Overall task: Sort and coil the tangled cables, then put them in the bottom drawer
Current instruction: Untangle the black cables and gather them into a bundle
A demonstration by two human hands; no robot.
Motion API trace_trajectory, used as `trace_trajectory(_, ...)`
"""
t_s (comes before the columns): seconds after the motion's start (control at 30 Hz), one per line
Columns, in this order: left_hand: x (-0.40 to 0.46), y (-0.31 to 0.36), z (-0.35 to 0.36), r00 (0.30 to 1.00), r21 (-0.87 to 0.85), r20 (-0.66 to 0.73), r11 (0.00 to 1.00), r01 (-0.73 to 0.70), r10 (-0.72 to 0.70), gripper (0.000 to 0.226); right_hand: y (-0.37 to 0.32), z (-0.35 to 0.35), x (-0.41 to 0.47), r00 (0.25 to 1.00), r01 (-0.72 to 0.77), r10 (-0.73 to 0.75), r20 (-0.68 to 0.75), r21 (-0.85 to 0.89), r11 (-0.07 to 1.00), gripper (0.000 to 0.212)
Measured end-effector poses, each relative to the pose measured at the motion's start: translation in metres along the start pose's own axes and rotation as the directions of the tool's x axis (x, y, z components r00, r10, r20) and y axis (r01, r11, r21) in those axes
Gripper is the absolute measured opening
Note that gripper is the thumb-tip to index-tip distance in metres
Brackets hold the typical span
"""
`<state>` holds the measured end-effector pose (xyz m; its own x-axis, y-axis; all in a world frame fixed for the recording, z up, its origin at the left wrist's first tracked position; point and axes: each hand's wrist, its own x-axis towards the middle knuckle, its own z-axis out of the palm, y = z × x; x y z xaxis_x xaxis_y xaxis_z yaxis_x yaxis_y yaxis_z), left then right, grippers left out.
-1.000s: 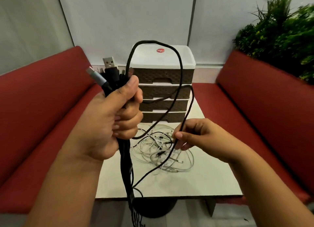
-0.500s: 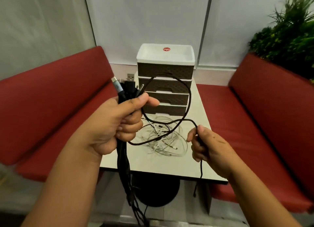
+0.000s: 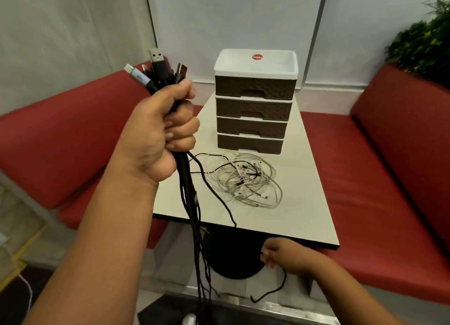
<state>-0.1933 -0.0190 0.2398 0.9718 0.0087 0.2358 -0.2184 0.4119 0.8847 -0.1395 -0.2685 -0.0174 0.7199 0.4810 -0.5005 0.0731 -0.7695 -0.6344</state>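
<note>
A booth with red benches (image 3: pixel 365 169) surrounds a pale table (image 3: pixel 314 217). Below its near edge the right hand (image 3: pixel 283 257) pinches a thin black cable (image 3: pixel 272 292); the fingertips are hard to make out. The left hand (image 3: pixel 168 127) grips a bundle of black cables (image 3: pixel 192 217), their lower ends cut off. White tangled cables (image 3: pixel 250 181) lie on the table, before a drawer unit (image 3: pixel 254 105) with the bottom drawer (image 3: pixel 250 144) closed; its red sticker reads "Uniplus".
</note>
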Motion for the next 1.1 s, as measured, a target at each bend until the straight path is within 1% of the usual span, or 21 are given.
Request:
trace_trajectory(0.07,0.001,0.006,0.003,1.000,-0.043,0.003,0.999,0.013,-0.013,0.027,-0.006,0.001,0.000,1.000,-0.002,0.000,-0.007,-0.207,0.978,0.019)
trace_trajectory(0.1,0.001,0.007,0.005,1.000,-0.056,-0.001,0.998,0.020,-0.020,0.030,-0.015,-0.002,-0.002,0.997,0.036,-0.051,-0.062,-0.217,0.975,0.028)
trace_trajectory(0.13,0.002,0.007,0.008,1.000,-0.065,-0.003,0.997,0.030,-0.030,0.033,-0.029,-0.005,-0.005,0.982,0.101,-0.119,-0.144,-0.131,0.986,0.037)
trace_trajectory(0.17,0.002,0.005,0.011,0.999,-0.072,-0.002,0.997,0.041,-0.041,0.034,-0.046,-0.011,-0.013,0.955,0.196,-0.184,-0.234,0.028,0.980,0.042)
trace_trajectory(0.2,0.003,0.002,0.014,0.999,-0.080,0.001,0.995,0.052,-0.052,0.036,-0.065,-0.016,-0.023,0.909,0.326,-0.257,-0.328,0.177,0.929,0.046)
trace_trajectory(0.23,0.003,-0.003,0.018,0.998,-0.087,0.007,0.994,0.063,-0.062,0.037,-0.084,-0.023,-0.034,0.859,0.442,-0.315,-0.403,0.276,0.854,0.049)
trace_trajectory(0.27,0.003,-0.007,0.021,0.997,-0.093,0.015,0.993,0.073,-0.072,0.038,-0.103,-0.029,-0.045,0.812,0.540,-0.378,-0.446,0.325,0.777,0.052)
trace_trajectory(0.33,0.004,-0.015,0.027,0.996,-0.116,0.035,0.989,0.090,-0.087,0.039,-0.134,-0.031,-0.064,0.725,0.671,-0.512,-0.460,0.307,0.675,0.051)
trace_trajectory(0.4,0.005,-0.023,0.034,0.995,-0.150,0.050,0.984,0.094,-0.087,0.038,-0.154,-0.020,-0.070,0.687,0.722,-0.592,-0.421,0.303,0.622,0.036)
trace_trajectory(0.47,0.007,-0.026,0.036,0.996,-0.178,0.048,0.980,0.084,-0.076,0.037,-0.164,-0.002,-0.063,0.727,0.684,-0.537,-0.427,0.386,0.619,0.009)
trace_trajectory(0.53,0.008,-0.025,0.032,0.998,-0.216,0.042,0.975,0.059,-0.051,0.037,-0.159,0.014,-0.047,0.791,0.604,-0.420,-0.445,0.458,0.653,0.028)
trace_trajectory(0.57,0.010,-0.023,0.027,0.999,-0.244,0.036,0.969,0.043,-0.035,0.037,-0.153,0.021,-0.040,0.825,0.554,-0.376,-0.422,0.475,0.683,0.034)
trace_trajectory(0.63,0.014,-0.018,0.015,1.000,-0.303,0.017,0.953,0.012,-0.007,0.038,-0.141,0.032,-0.032,0.875,0.474,-0.323,-0.361,0.498,0.726,0.034)
trace_trajectory(0.7,0.019,-0.016,0.002,1.000,-0.332,-0.013,0.943,-0.002,-0.003,0.041,-0.128,0.039,-0.025,0.902,0.428,-0.313,-0.296,0.533,0.730,0.030)
trace_trajectory(0.77,0.024,-0.019,-0.009,0.999,-0.365,-0.028,0.931,0.011,-0.022,0.043,-0.120,0.040,-0.018,0.906,0.421,-0.362,-0.219,0.556,0.717,0.024)
trace_trajectory(0.83,0.030,-0.024,-0.018,0.999,-0.389,-0.028,0.921,0.024,-0.038,0.044,-0.113,0.035,-0.012,0.899,0.419,-0.416,-0.136,0.539,0.731,0.013)
trace_trajectory(0.87,0.033,-0.025,-0.022,0.999,-0.390,-0.030,0.921,0.026,-0.040,0.043,-0.109,0.031,-0.008,0.896,0.415,-0.433,-0.098,0.529,0.740,0.023)
trace_trajectory(0.93,0.041,-0.027,-0.032,0.998,-0.387,-0.036,0.922,0.025,-0.042,0.043,-0.104,0.019,0.003,0.906,0.380,-0.419,-0.053,0.536,0.754,0.052)
trace_trajectory(0.97,0.044,-0.027,-0.037,0.998,-0.389,-0.039,0.921,0.024,-0.042,0.043,-0.101,0.013,0.009,0.915,0.369,-0.396,-0.072,0.547,0.752,0.059)
trace_trajectory(1.0,0.049,-0.028,-0.043,0.998,-0.395,-0.038,0.918,0.026,-0.044,0.043,-0.100,0.006,0.018,0.922,0.370,-0.369,-0.119,0.556,0.745,0.059)
trace_trajectory(1.1,0.067,-0.032,-0.061,0.997,-0.412,-0.034,0.910,0.047,-0.066,0.043,-0.100,-0.018,0.051,0.912,0.376,-0.201,-0.357,0.536,0.756,0.035)
